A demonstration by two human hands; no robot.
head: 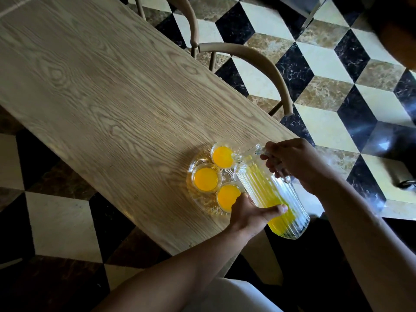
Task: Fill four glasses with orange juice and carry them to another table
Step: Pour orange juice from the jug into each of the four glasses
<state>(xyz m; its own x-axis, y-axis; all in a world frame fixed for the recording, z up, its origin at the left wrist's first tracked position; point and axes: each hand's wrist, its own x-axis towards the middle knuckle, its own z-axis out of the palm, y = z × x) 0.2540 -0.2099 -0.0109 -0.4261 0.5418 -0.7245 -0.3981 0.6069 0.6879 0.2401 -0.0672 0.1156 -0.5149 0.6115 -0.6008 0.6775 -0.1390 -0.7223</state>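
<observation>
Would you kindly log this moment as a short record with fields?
surface: wooden table
tray: glass tray near the table's edge
glasses in view: three glasses, all holding orange juice; a fourth is not visible
jug: ribbed glass jug, tilted over the tray, partly full
right hand: grips the jug's handle
left hand: supports the jug's body

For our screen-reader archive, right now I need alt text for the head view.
A person tilts a ribbed glass pitcher of orange juice over a glass tray on a wooden table, right hand on its handle, left hand steadying its body. Three filled glasses show on the tray.
</observation>
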